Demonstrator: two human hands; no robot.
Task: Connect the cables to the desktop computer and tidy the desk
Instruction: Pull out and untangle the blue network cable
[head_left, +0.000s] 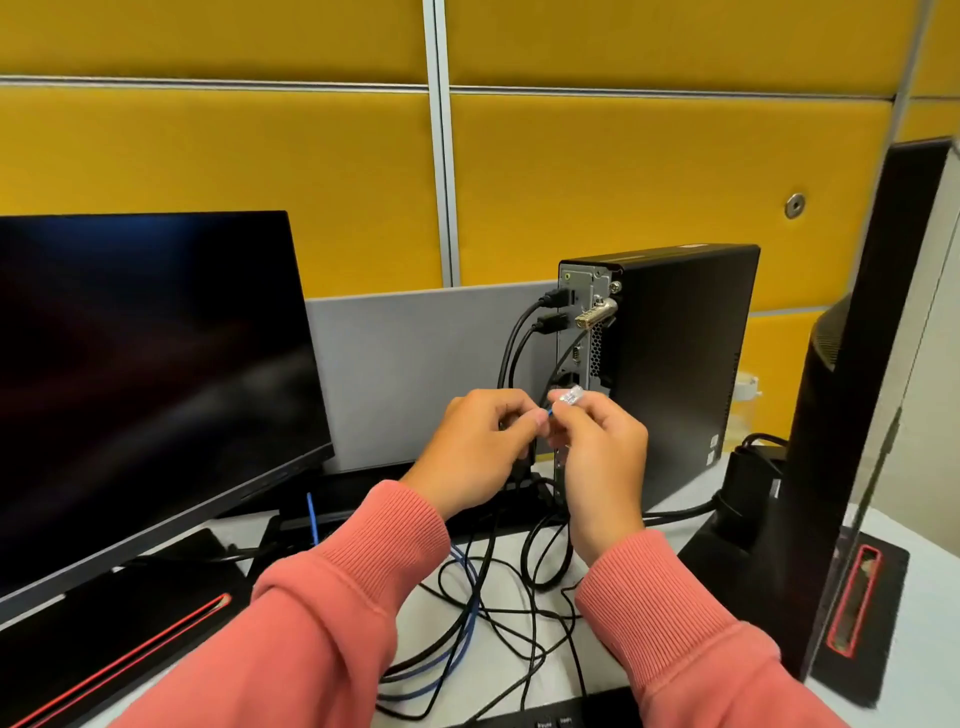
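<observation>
A black desktop computer (675, 364) stands upright on the desk with its rear port panel (579, 332) facing me. Two black cables (514, 343) are plugged into its upper ports. My right hand (597, 467) pinches the clear plug (570, 396) of a blue network cable (467, 613), just in front of the lower ports. My left hand (478, 447) grips the blue cable right behind the plug. The blue cable runs down between my arms and loops across the desk.
A dark monitor (140, 374) stands at the left, a second monitor (872, 395) edge-on at the right. Tangled black cables (524, 618) lie on the white desk (519, 675). A grey panel (415, 374) and yellow partition wall stand behind. A keyboard edge (561, 717) shows at the bottom.
</observation>
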